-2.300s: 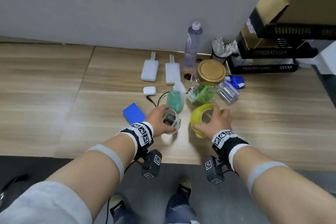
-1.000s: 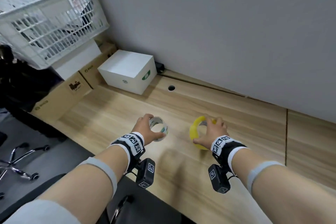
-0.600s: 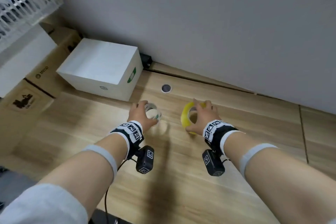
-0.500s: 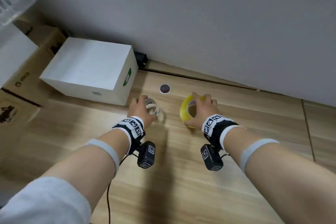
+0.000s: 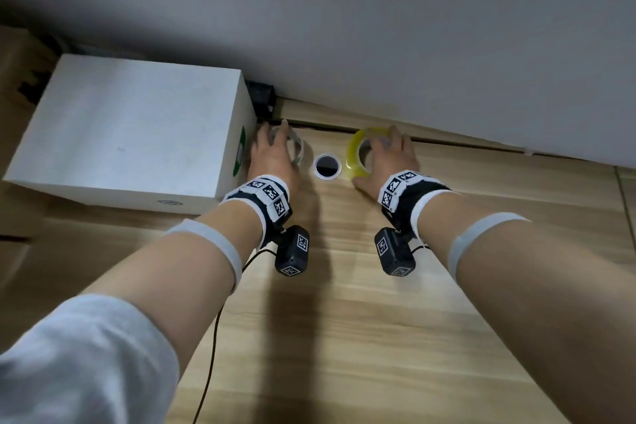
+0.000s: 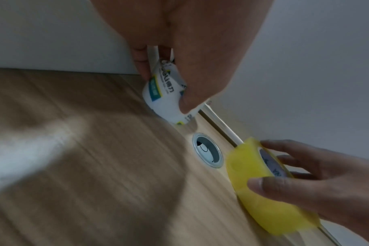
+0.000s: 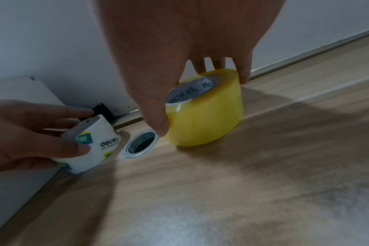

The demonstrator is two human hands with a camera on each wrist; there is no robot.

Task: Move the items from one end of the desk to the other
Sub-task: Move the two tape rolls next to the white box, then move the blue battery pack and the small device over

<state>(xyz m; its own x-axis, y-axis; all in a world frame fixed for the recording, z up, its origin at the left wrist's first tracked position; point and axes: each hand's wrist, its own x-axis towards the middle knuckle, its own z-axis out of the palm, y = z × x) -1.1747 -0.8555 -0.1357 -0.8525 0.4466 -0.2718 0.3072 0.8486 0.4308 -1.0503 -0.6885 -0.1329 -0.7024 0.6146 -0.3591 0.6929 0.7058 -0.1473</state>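
Transfer of two tape rolls is at its last stage. Against the view of a couple of seconds back, when both rolls were lifted from the cluttered end of the desk, the hands now sit at the far end, hard by the wall. Left hand (image 5: pixel 272 157) grips the white tape roll (image 7: pixel 91 146), thumb on its near side, fingers over its far rim; the roll sits tilted, its lower edge at the desk (image 5: pixel 378 337), just beside the white box (image 5: pixel 130 134). Right hand (image 5: pixel 387 162) grips the yellow tape roll (image 7: pixel 204 116), which appears set flat on the desk. A cable hole (image 5: pixel 326 166) lies between the two rolls. Judgement: neither roll is released yet; the remaining items at the other end still await moving.
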